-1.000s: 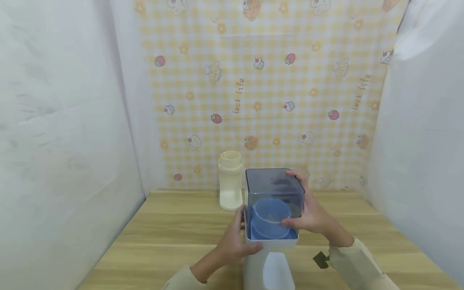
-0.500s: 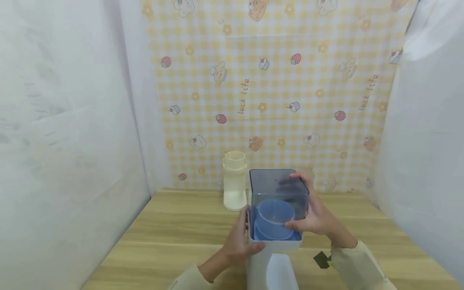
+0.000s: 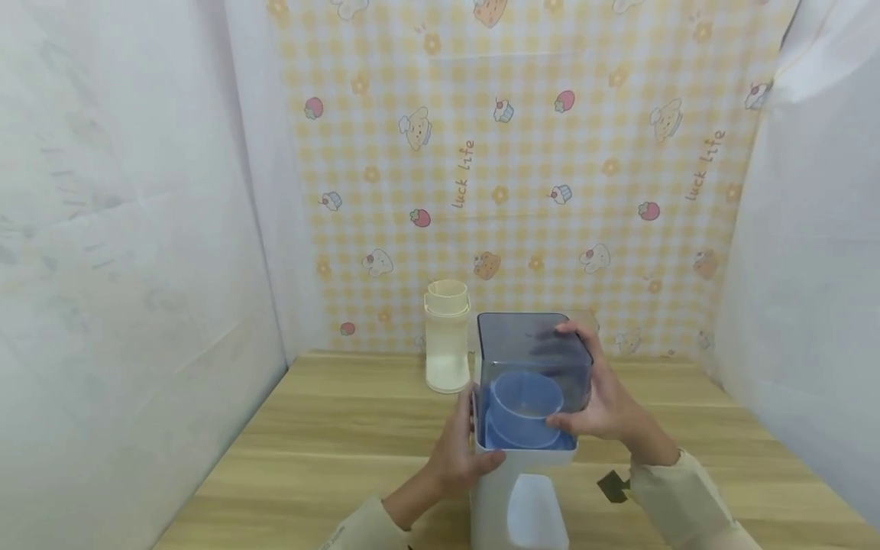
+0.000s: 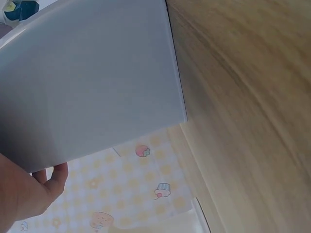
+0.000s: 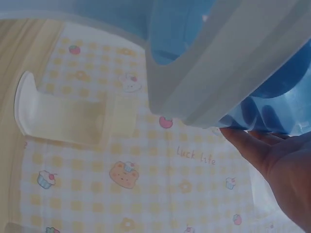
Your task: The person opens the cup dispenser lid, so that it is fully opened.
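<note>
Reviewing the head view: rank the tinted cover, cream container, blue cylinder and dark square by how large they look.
1. tinted cover
2. blue cylinder and cream container: too alike to rank; the container is taller and narrower, and stands farther back.
3. dark square

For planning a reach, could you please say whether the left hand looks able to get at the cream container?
Yes, probably, after letting go: the left hand grips the white appliance, but its way to the cream container looks free.
</note>
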Motion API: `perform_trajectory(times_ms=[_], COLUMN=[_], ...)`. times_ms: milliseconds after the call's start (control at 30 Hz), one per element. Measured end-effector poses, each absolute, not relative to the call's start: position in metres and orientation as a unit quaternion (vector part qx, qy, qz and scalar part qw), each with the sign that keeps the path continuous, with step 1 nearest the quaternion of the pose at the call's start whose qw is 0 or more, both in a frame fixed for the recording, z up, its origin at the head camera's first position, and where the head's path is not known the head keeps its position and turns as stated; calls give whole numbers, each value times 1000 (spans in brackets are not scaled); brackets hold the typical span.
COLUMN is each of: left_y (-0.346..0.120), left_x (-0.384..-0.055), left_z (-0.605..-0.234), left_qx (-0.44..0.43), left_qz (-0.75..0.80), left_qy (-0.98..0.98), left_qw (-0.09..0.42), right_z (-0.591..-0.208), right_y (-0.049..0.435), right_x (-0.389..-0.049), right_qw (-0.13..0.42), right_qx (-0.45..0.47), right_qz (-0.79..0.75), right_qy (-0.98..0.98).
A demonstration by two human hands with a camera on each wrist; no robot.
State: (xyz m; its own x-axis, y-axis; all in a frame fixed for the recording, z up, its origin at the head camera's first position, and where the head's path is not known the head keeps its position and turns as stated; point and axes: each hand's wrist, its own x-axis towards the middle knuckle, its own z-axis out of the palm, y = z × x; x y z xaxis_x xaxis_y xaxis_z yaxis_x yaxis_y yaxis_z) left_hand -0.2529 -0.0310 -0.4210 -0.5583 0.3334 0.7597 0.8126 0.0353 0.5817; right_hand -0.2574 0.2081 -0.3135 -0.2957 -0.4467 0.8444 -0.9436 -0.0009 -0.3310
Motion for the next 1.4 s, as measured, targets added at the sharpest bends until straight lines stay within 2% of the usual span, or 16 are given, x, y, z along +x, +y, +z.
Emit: perform_trajectory(times_ms=[533,867,1300,1400], left_y=[-31,-30,-32,-33], left_x=[-250,-249,-251,-251], left_z=[-424,-425,-424,-424], left_qx=[-424,-426,-421,-416], left_qz=[-558,-560,-541,-539], left_qy=[-680,-685,-695,-699], left_qw=[216,189,216,216], right_z=[-321,-324,-319,-319], right_y=[204,206,205,205], right_x=[-256,-254,-258,-259], right_qw=[313,306,305,340], right_qx=[515,474,510,527], right_qz=[472,509,511,489], right_qy=[-644,-650,-621,-606])
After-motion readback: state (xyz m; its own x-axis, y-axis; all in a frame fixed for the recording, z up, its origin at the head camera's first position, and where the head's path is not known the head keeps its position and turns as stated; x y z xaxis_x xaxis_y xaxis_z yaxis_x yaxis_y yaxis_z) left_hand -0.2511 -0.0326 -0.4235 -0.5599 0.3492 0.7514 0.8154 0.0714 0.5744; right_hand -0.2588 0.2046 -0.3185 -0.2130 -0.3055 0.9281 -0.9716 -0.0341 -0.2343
